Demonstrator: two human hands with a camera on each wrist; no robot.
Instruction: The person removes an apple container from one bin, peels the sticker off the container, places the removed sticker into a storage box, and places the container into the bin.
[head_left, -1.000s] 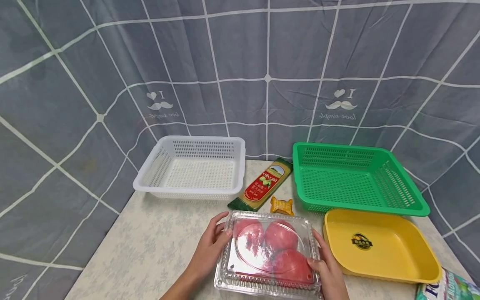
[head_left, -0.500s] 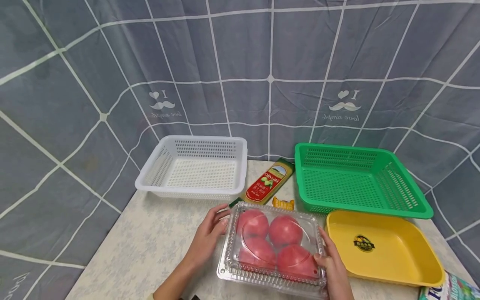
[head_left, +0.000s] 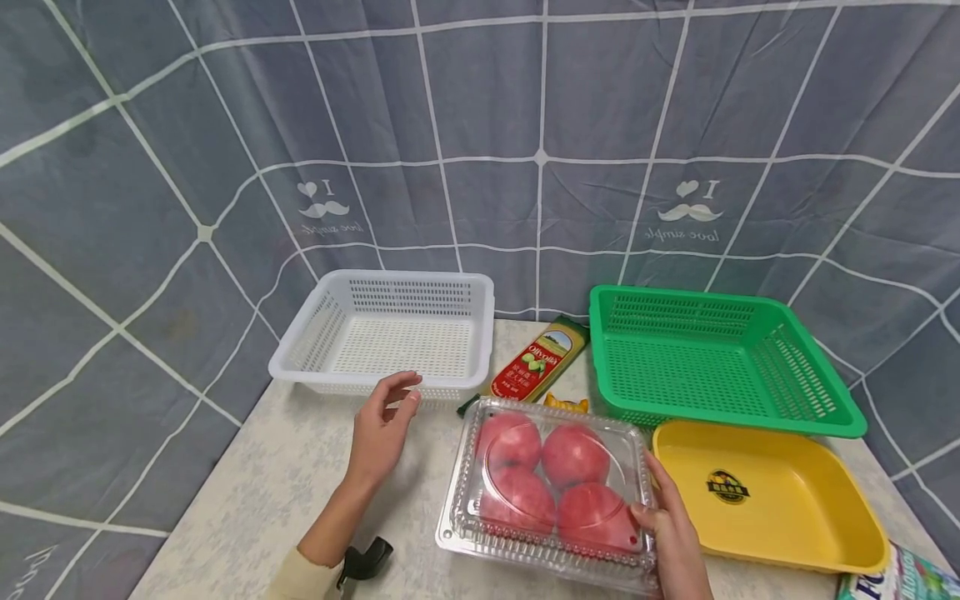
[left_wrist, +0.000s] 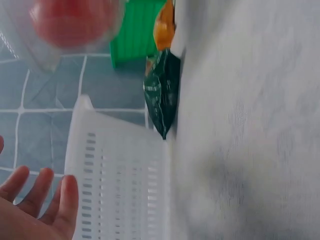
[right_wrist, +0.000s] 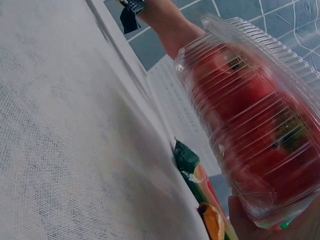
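My right hand [head_left: 675, 529] grips the right side of a clear plastic clamshell box [head_left: 468, 529], thumb over its lid edge. Several red tomatoes [head_left: 575, 455] fill it, with green stem ends visible through the ribbed base in the right wrist view. The box is held up off the table, seen from its underside there. Away from the box on its left, my left hand [head_left: 381, 437] hovers with loosely bent fingers and nothing in them. It is in front of a white plastic basket [head_left: 300, 379], whose side fills the lower left wrist view.
A long pasta packet [head_left: 536, 362] lies between the white basket and a green basket [head_left: 720, 425]. Behind the box, a small orange-wrapped snack [head_left: 566, 403] is partly hidden. At right stand a yellow tray [head_left: 780, 500] and a green-and-white packet [head_left: 900, 577]. A tiled-pattern curtain [head_left: 480, 125] hangs behind.
My left hand has let go of the box's left side and moved left and up. The box has shifted slightly and tilted, with my right hand still holding it.
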